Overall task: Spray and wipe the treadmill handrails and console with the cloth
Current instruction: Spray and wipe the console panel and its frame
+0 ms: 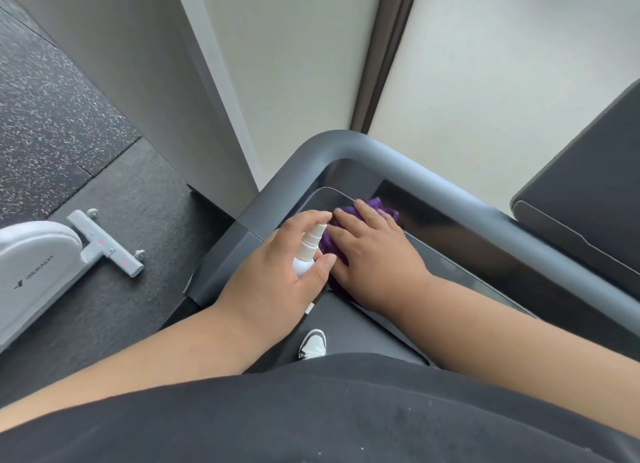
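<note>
My left hand [277, 272] grips a small white spray bottle [309, 251], nozzle pointing up and to the right, index finger curved over its top. Just to its right, my right hand [372, 251] lies flat with straight fingers on a purple cloth [384, 210], pressing it onto the dark glossy console panel [467, 265] of the treadmill. The grey handrail [433, 182] curves around the panel's far side. Most of the cloth is hidden under my hand.
A dark screen [585, 185] stands tilted at the right beyond the rail. A white exercise machine [38, 262] with a foot bar sits on the black speckled floor at left. A white shoe [313, 345] shows on the treadmill belt below.
</note>
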A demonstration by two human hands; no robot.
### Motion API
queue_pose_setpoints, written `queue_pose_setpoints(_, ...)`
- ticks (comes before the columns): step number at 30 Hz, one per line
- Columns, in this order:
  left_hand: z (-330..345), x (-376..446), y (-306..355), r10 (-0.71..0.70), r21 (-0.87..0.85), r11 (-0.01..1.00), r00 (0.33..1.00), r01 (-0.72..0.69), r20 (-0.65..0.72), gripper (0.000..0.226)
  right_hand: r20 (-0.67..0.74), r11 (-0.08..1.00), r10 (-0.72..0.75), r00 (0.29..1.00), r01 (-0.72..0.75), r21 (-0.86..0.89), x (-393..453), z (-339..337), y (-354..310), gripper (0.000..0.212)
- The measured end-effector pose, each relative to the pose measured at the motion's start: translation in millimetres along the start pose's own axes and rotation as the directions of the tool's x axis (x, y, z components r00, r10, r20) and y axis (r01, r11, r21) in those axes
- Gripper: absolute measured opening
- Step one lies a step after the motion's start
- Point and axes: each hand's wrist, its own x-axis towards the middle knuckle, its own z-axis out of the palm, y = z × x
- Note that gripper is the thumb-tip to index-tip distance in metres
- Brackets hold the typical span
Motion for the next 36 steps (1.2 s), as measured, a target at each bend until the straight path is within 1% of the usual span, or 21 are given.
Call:
queue_pose_setpoints(4, 4, 0, -1, 0.007, -0.007, 1.0, 0.997, -0.006, 0.077, 0.042, -0.046, 1.0, -0.001, 0.999, 0.002, 0.019, -43, 4, 13, 0.054)
queue_pose_setpoints(7, 2, -3, -4, 0.02, 0.003, 1.0, 0.992, -0.02, 0.123, 0.043, -0.087, 0.998, -0.005, 0.996, 0.011, 0.065, -45, 9, 11, 0.051)
queue_pose_setpoints(10, -4, -5, -10, 0.027, 0.006, 1.0, 0.994, -0.028, 0.104, 0.041, -0.191, 0.985, -0.054, 0.98, 0.084, 0.15, -27, 14, 9, 0.036)
queue_pose_setpoints(12, -10, -7, -14, 0.012, 0.003, 1.0, 0.997, -0.012, 0.073, 0.041, -0.253, 0.969, -0.077, 0.964, 0.133, 0.21, -8, 14, 5, 0.031)
queue_pose_setpoints(14, -14, -9, -17, 0.003, -0.005, 1.0, 0.999, -0.003, 0.042, 0.04, -0.291, 0.956, -0.09, 0.953, 0.164, 0.242, 14, 11, -1, 0.032)
queue_pose_setpoints(16, -18, -12, -18, -0.007, -0.012, 1.0, 1.0, 0.007, 0.029, 0.041, -0.3, 0.961, -0.083, 0.95, 0.156, 0.23, 32, 6, -7, 0.04)
queue_pose_setpoints(18, -22, -14, -19, -0.01, -0.024, 1.0, 1.0, 0.011, 0.029, 0.042, -0.289, 0.981, -0.007, 0.957, 0.062, 0.182, 38, 2, -13, 0.055)
queue_pose_setpoints(20, -25, -15, -19, -0.011, -0.034, 0.999, 0.999, 0.012, 0.03, 0.041, -0.281, 0.984, 0.134, 0.951, -0.092, 0.155, 34, 1, -19, 0.069)
queue_pose_setpoints(21, -26, -15, -19, -0.01, -0.037, 0.999, 1.0, 0.011, 0.023, 0.041, -0.257, 0.97, 0.205, 0.944, -0.162, 0.18, 30, 2, -22, 0.073)
queue_pose_setpoints(23, -29, -15, -20, -0.012, -0.04, 0.999, 1.0, 0.012, 0.009, 0.04, -0.144, 0.922, 0.313, 0.939, -0.264, 0.283, 27, 3, -33, 0.076)
queue_pose_setpoints(25, -30, -15, -22, -0.017, -0.043, 0.999, 1.0, 0.017, 0.007, 0.04, -0.072, 0.886, 0.353, 0.933, -0.308, 0.348, 33, 2, -43, 0.076)
queue_pose_setpoints(27, -31, -16, -22, -0.02, -0.042, 0.999, 1.0, 0.02, 0.014, 0.041, -0.079, 0.888, 0.347, 0.934, -0.3, 0.349, 40, 1, -50, 0.071)
queue_pose_setpoints(29, -31, -16, -22, -0.014, -0.035, 0.999, 1.0, 0.015, 0.021, 0.042, -0.111, 0.906, 0.332, 0.937, -0.284, 0.313, 45, 3, -52, 0.065)
queue_pose_setpoints(31, -30, -15, -21, 0.0, -0.032, 0.999, 1.0, 0.001, 0.018, 0.041, -0.13, 0.933, 0.301, 0.945, -0.263, 0.247, 49, 6, -50, 0.07)
queue_pose_setpoints(32, -30, -14, -21, 0.003, -0.03, 1.0, 1.0, -0.003, 0.019, 0.039, -0.14, 0.948, 0.275, 0.951, -0.243, 0.208, 50, 6, -47, 0.067)
queue_pose_setpoints(35, -25, -13, -20, 0.01, -0.02, 1.0, 1.0, -0.01, 0.019, 0.04, -0.21, 0.983, 0.157, 0.965, -0.133, 0.124, 50, 8, -35, 0.038)
queue_pose_setpoints(36, -22, -12, -18, 0.006, -0.023, 1.0, 1.0, -0.006, 0.028, 0.039, -0.206, 0.99, 0.117, 0.972, -0.097, 0.103, 49, 9, -30, 0.034)
